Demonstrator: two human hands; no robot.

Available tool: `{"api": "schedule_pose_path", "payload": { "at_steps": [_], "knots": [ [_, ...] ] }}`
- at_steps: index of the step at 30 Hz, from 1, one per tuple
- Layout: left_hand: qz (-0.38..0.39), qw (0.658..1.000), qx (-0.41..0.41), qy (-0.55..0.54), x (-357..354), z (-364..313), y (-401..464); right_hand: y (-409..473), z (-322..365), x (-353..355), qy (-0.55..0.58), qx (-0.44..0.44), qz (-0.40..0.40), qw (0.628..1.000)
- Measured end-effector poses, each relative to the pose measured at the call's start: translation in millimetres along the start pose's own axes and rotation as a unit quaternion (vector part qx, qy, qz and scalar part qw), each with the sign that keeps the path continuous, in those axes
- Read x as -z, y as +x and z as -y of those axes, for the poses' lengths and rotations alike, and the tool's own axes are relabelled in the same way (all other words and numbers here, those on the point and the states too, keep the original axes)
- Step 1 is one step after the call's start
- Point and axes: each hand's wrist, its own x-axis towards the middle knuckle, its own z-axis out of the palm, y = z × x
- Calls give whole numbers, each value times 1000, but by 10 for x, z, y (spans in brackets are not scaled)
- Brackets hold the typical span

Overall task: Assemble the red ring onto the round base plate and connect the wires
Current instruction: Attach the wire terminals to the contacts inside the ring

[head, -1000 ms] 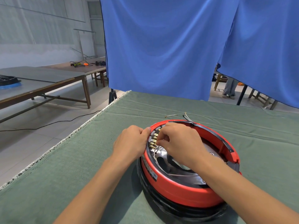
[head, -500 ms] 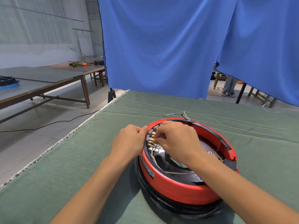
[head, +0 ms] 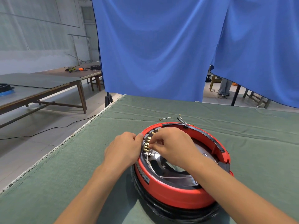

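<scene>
The red ring [head: 176, 194] is found seated on the round base [head: 174, 215], which rests on the green cloth [head: 64, 175] near the table's front. The ring stage is judged done; the wiring stage is in hand.

The left hand [head: 123, 150] is pressed against the ring's outer wall beside a row of brass terminals [head: 146, 143] on the inner rim, its fingers curled together on the rim edge as a brace. The right hand [head: 175, 146] is reached inside the ring, thumb and forefinger pinched together at the terminal row; a thin wire [head: 148, 156] is seen leading down from that spot, but whether its end is clamped between the fingertips cannot be told.

Loose wire ends [head: 181, 119] are noted lying over the far rim, unconnected.

The next move is judged to call for a steady push of the connector onto its terminal, with the ring held fast.
</scene>
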Motion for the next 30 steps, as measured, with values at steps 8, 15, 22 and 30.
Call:
{"api": "schedule_pose_path", "payload": {
  "at_steps": [8, 15, 22, 30],
  "knots": [
    [8, 1000, -23, -16, 4, 9, 6, 25, 52, -17, -22, 13, -15, 1000],
    [0, 1000, -25, 2, 5, -7, 6, 40, 77, -20, -35, 31, -26, 999],
    [13, 999, -20, -23, 2, 36, 31, 50, 65, -33, -22, 32, -26, 999],
    [4, 1000, -19, -8, -1, 44, 58, 86, 73, -63, 7, -10, -38, 999]
  ]
}}
